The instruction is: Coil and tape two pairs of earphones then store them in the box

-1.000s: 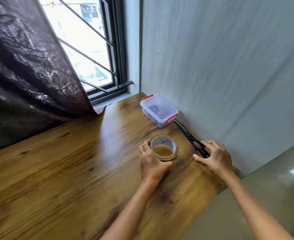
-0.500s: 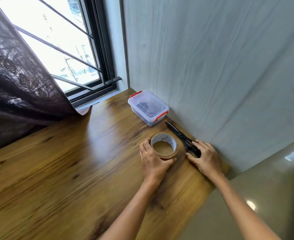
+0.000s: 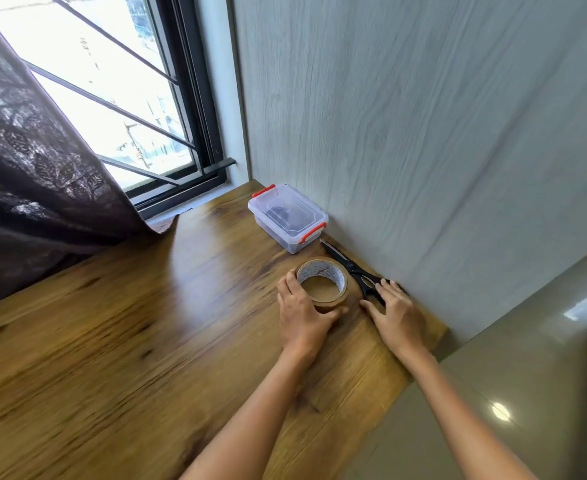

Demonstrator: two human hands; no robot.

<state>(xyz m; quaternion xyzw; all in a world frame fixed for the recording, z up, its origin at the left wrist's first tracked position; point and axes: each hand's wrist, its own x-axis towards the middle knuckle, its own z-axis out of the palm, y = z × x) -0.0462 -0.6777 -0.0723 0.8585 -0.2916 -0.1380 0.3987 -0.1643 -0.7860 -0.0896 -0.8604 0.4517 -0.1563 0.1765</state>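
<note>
A roll of brown tape (image 3: 323, 284) lies flat on the wooden table (image 3: 146, 341). My left hand (image 3: 302, 315) curls round its near side, thumb on the right and fingers on the left. Black scissors (image 3: 351, 268) lie shut along the wall, tips toward the box. My right hand (image 3: 397, 315) rests with straight fingers on the scissor handles. A clear plastic box (image 3: 287, 218) with red latches stands in the corner, lid on, with a dark bundle showing inside.
A grey wall (image 3: 423, 133) runs along the right side of the table. A dark curtain (image 3: 43, 168) hangs at the left over the table's far edge, beside a barred window (image 3: 112, 98). The table's right end drops to a glossy floor (image 3: 527, 393).
My right hand has settled flatter onto the scissor handles. My left hand has kept its hold on the tape roll. The view has shifted, so the corner sits lower and closer.
</note>
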